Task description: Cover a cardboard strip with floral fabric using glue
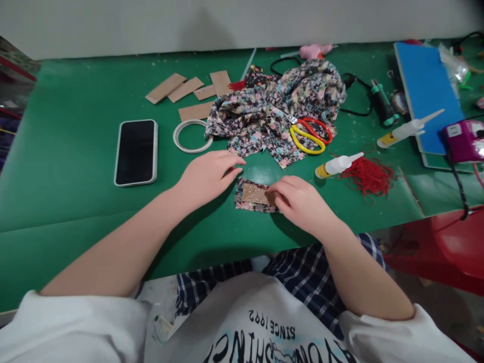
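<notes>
In front of me a small floral fabric piece (248, 205) lies flat, with a brown cardboard strip (252, 193) on top of it. Shiny drops or lines that look like glue cover the strip. My right hand (298, 201) has its fingertips closed at the right end of the strip and fabric; the exact pinch is partly hidden. To the upper left of the piece, my left hand (212, 174) hovers or rests with fingers apart, holding nothing. Just behind lies a large crumpled floral cloth (264, 116), with red-and-yellow-handled scissors (308, 136) on it.
A phone (136, 153), a tape roll (176, 138) and several cardboard strips (185, 89) lie left and behind. To the right are a glue bottle (335, 166), red thread (368, 176), another glue bottle (401, 133), a blue board (427, 85) and a pink glue gun (315, 51).
</notes>
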`<state>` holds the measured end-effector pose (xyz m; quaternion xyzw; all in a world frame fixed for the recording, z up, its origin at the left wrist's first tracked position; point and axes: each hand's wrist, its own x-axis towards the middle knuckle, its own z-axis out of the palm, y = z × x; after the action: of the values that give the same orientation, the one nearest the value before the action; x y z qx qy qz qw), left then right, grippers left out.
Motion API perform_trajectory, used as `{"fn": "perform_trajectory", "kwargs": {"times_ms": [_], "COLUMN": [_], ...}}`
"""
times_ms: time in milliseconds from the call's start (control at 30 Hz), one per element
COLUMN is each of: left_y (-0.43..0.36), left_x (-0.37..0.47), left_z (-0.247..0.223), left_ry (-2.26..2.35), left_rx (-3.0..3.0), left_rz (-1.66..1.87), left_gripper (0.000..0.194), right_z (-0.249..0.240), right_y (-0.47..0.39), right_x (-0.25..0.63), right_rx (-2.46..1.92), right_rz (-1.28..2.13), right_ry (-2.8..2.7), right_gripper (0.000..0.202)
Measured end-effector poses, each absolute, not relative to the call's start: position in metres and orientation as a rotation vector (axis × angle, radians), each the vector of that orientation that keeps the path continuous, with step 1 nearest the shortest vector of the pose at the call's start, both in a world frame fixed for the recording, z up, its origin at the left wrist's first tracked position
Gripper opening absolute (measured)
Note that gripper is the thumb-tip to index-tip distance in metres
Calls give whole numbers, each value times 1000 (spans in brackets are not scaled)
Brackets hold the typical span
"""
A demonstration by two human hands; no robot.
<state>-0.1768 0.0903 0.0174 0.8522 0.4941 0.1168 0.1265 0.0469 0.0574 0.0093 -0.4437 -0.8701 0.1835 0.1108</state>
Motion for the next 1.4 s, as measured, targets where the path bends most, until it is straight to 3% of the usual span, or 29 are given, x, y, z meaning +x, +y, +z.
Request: {"fn": "perform_trajectory", "kwargs": {"times_ms": [300,500,1000,1400], "left_y": [102,103,97,92], "left_x": [-185,-187,-190,-187], "left_z": [-10,-12,-25,-14], "left_ry": [1070,1065,1032,1106], "left_rx": [2530,2557,2718,2548], "left_rz": [407,446,531,487], "left_gripper": [25,20,30,21], "right_z": [5,9,7,5], "right_y": [54,51,49,52], "right_x": [36,34,32,31], "right_rx": [-1232,-1176,-1231,-1146], "right_rz": [419,287,361,408], "right_ry": [-2630,-2673,-2621,-2594], "right_gripper": [26,23,22,20]}}
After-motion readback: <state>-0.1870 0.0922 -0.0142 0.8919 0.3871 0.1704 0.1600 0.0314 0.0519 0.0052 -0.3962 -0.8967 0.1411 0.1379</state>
